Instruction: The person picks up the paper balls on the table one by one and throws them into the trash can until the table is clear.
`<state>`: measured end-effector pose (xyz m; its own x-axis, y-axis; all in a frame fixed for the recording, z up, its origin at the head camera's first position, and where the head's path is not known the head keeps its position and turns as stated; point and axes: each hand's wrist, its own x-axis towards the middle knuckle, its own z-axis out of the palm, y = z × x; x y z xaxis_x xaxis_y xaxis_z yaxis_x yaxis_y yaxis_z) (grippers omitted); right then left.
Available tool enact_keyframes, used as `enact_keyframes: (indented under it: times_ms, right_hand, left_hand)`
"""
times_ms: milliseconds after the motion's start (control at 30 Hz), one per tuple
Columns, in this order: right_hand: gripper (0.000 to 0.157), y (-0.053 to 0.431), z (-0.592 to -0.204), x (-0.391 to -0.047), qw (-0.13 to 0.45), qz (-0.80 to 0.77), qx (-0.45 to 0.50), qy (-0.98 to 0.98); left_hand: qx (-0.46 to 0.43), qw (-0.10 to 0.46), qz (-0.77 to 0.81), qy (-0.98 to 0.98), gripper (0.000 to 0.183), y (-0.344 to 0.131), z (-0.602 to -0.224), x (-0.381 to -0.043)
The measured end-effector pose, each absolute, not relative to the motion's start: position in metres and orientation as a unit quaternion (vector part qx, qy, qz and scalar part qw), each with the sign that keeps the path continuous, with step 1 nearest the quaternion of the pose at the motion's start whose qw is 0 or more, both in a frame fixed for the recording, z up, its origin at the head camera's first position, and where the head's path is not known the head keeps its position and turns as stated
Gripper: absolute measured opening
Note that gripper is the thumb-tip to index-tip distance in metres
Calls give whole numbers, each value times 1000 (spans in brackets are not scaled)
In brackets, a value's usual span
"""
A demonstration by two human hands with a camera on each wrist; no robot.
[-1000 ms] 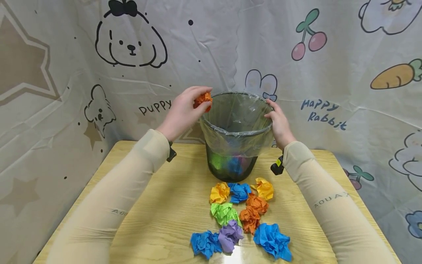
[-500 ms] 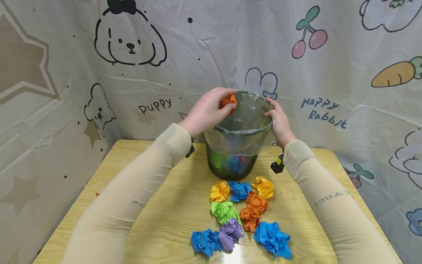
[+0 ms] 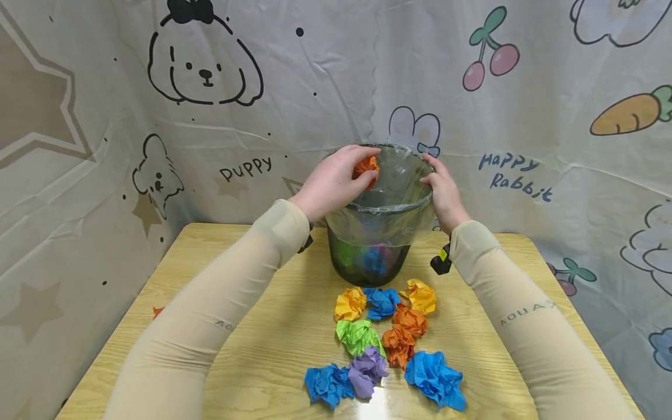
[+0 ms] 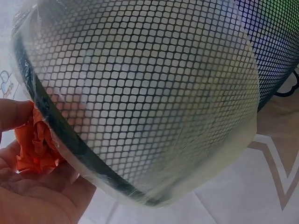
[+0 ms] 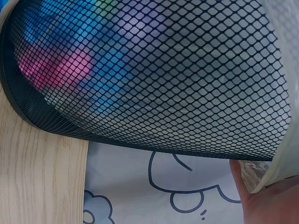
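Observation:
My left hand (image 3: 338, 179) pinches a crumpled orange paper ball (image 3: 367, 170) between thumb and fingers, over the left part of the opening of a black mesh wastebasket (image 3: 370, 265). In the left wrist view the orange paper ball (image 4: 39, 142) shows close by the dark rim. A clear plastic liner (image 3: 383, 224) is folded over that rim and hangs down outside. On the right side, my right hand (image 3: 447, 197) grips the rim with its liner. Pink, blue and other coloured paper (image 5: 74, 67) shows through the mesh at the wastebasket's bottom.
Several crumpled paper balls lie in front of the wastebasket, among them a green one (image 3: 359, 336), a purple one (image 3: 367, 371) and a large blue one (image 3: 434, 380). An orange piece (image 3: 157, 312) peeks out beside the left sleeve. A printed cloth (image 3: 325, 70) hangs behind the table (image 3: 252, 361).
My left hand has moved right with the orange paper ball, from beside the left rim to over the opening, then slightly lower. The right hand has stayed on the rim.

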<state>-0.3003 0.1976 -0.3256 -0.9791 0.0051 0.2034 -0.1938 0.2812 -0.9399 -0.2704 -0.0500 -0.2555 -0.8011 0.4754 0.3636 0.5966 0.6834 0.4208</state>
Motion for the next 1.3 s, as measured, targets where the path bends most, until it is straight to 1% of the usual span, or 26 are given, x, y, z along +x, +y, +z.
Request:
enact_keyframes:
  times_ms: [333, 600, 967, 1167, 1300]
  right_hand:
    - [65, 197, -325, -298, 86, 599, 65, -794]
    - [65, 197, -326, -297, 87, 599, 66, -793]
    - [65, 198, -328, -300, 90, 600, 65, -792]
    - [65, 198, -327, -300, 86, 603, 64, -791]
    - [65, 197, -326, -299, 84, 605, 65, -789]
  left_hand:
    - [-293, 108, -249, -916, 51, -49, -259, -270]
    - [-279, 97, -218, -930, 65, -52, -259, -269]
    - [-270, 124, -164, -941, 74, -60, -260, -268]
    - [-263, 136, -158, -942, 76, -75, -260, -267]
    - [-254, 134, -159, -944, 76, -88, -261, -267]
